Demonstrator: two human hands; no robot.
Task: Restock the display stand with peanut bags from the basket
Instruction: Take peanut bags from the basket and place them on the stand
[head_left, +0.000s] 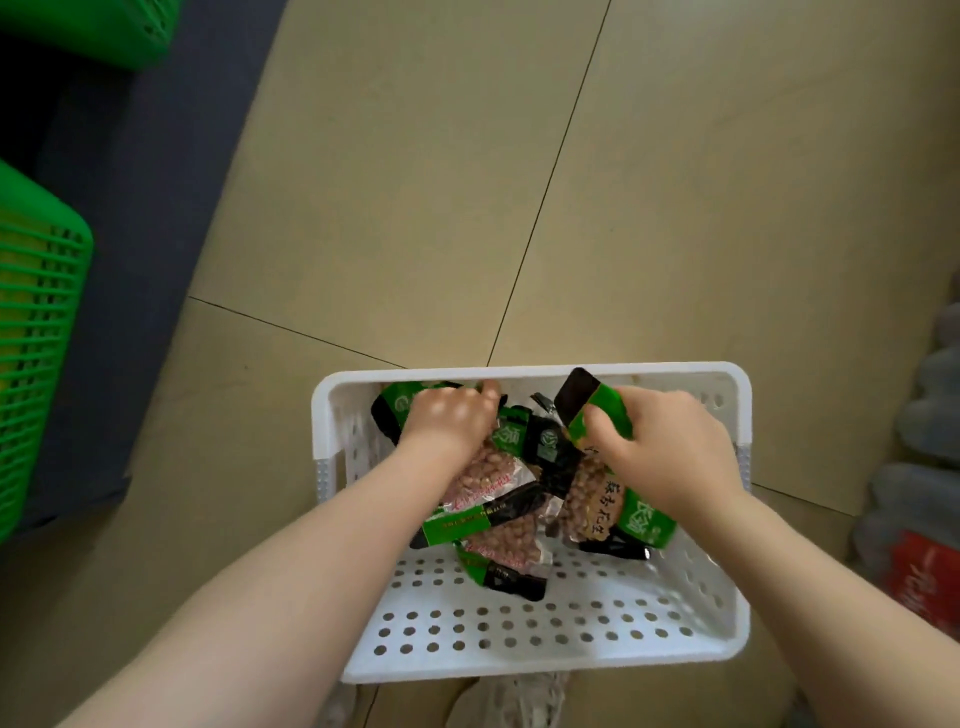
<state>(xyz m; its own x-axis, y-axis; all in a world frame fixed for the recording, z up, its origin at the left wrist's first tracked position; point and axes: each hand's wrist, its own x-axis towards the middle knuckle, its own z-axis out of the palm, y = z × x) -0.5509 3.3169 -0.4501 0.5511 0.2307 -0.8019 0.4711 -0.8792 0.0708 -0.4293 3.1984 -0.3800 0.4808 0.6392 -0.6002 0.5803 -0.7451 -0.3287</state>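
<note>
Peanut bags, clear plastic packs with green and black printed bands and pale shelled nuts showing through, lie in a loose heap in the white perforated plastic basket (530, 634) at the lower middle of the frame, on the beige tiled floor (415, 182). At the far left edge, green slatted plastic crates (36, 338) are cut off by the frame, with a dark blue-grey strip of flooring beside them; what they hold cannot be made out. The left hand (447, 421) reaches into the upper left corner of the basket, its grip curled round the green-topped peanut bag at the back left (397, 405), whose lower part is hidden under the hand and wrist. Below the wrist lie the lower peanut bags (493, 535), overlapping so that their number is hard to tell. The right hand (670, 452) has its grip clamped on the tilted peanut bag at the right (602, 410), thumb across the green band, the bag's black top edge poking up over the basket's far rim; the palm covers its middle. At the right edge of the frame, blurred grey shapes and a red package (919, 577) are cut off and too soft to identify. A pale mesh shoe (524, 701) shows partly under the basket's near edge.
</note>
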